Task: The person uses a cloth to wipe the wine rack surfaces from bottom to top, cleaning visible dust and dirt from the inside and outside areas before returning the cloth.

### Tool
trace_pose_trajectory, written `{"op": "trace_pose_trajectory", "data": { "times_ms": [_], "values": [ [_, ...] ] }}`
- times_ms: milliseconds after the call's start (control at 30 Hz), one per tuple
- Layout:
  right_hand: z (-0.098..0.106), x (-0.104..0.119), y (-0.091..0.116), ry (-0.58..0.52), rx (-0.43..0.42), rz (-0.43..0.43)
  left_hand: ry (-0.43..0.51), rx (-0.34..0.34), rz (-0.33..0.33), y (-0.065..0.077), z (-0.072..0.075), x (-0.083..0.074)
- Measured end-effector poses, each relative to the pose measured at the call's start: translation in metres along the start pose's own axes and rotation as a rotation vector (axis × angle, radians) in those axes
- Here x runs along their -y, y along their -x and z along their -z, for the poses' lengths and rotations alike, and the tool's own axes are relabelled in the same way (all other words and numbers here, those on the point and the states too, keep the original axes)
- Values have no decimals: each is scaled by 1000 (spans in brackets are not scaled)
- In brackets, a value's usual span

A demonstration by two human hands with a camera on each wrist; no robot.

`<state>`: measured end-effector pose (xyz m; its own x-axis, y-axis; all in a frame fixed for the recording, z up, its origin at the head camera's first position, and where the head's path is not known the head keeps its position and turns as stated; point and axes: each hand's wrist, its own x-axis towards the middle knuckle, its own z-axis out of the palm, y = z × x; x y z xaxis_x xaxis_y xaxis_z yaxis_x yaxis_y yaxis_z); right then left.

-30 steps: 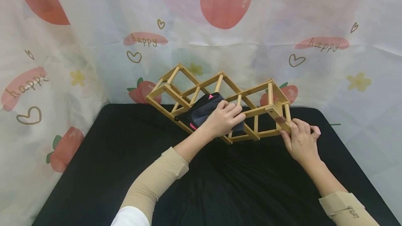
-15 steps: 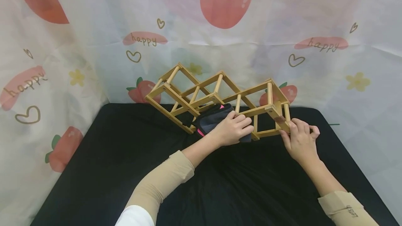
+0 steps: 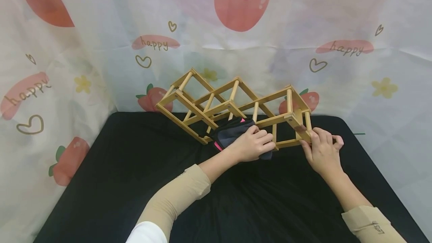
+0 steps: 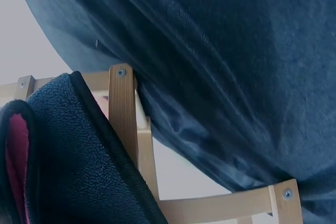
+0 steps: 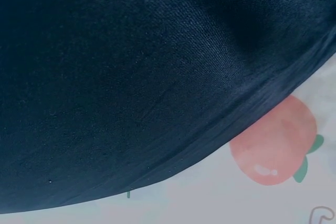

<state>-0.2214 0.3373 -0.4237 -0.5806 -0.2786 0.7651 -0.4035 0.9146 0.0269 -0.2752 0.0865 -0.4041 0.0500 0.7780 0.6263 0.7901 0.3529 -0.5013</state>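
Left hand (image 3: pixel 251 145): fingers clamped on cloth (image 3: pixel 229 134) at front of rack (image 3: pixel 230 105); right hand (image 3: pixel 324 152): fingers pinch rack's right end; snagged cloth could drag rack askew

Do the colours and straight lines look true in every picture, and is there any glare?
Head view: soft, even light, no strong glare, tablecloth looking black; left wrist view: tablecloth bluish, fuzzy cloth clearly textured, and a bar of the wooden rack looks bowed, perhaps by the lens; right wrist view: dim and bluish, with the tablecloth's edge curved.
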Motion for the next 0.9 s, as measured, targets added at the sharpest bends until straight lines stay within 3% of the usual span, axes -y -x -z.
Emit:
{"op": "trace_pose_trajectory", "data": {
  "times_ms": [267,400,533,767,900],
  "values": [
    [2,0,0,25,50,-19,-85,-48,75,2,15,23],
    [2,-1,1,24,50,-24,-96,-53,80,3,22,30],
    [2,-1,1,12,27,-13,-84,-42,85,3,24,31],
    [4,-1,1,13,39,-9,-89,-109,69,-3,27,25],
    [6,-3,-2,26,43,20,-77,-89,54,-5,29,22]
  ]
}}
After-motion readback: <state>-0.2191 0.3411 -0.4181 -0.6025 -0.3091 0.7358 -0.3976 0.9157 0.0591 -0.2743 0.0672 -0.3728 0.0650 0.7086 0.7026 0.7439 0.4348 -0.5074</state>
